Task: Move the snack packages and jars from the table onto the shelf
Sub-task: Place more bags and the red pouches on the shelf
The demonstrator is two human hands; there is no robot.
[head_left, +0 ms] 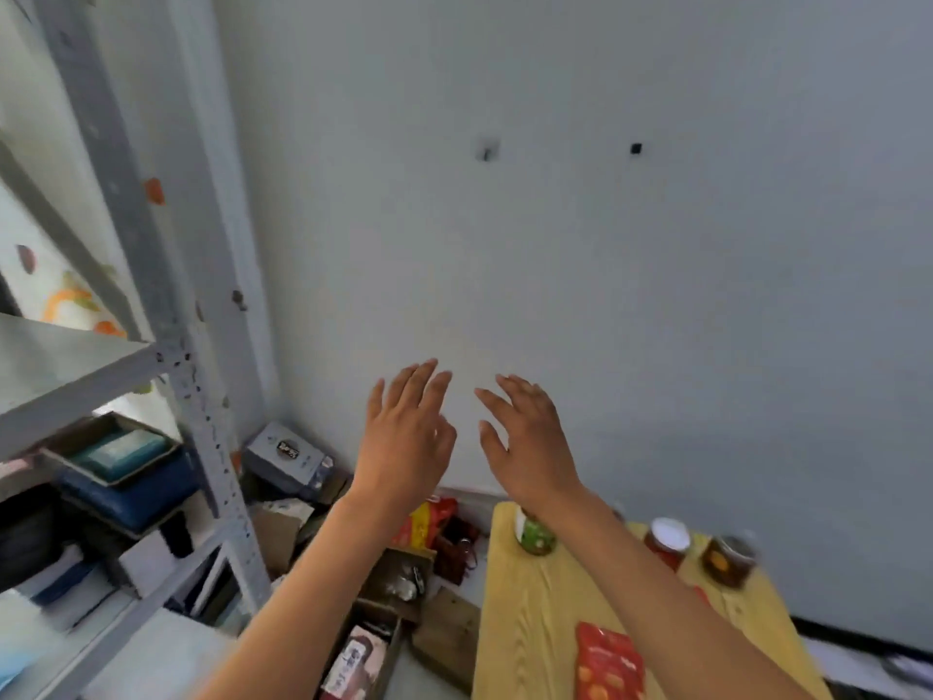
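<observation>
Both hands, left hand (404, 437) and right hand (530, 442), hang empty with fingers spread above the worktop (530, 623), the green-label jar (534, 534) upright just below the right wrist, nearer that hand, shelf (65, 366) off left.

The shelf (75, 366) is standing at the left, with boxes (121, 462) sitting on its lower levels. The table (530, 613) is standing at the right against the wall (606, 245). Three jars (667, 540) are lining its far edge, and a snack package (608, 664) is lying nearer. Cartons (404, 573) are crowding the floor between shelf and table.
</observation>
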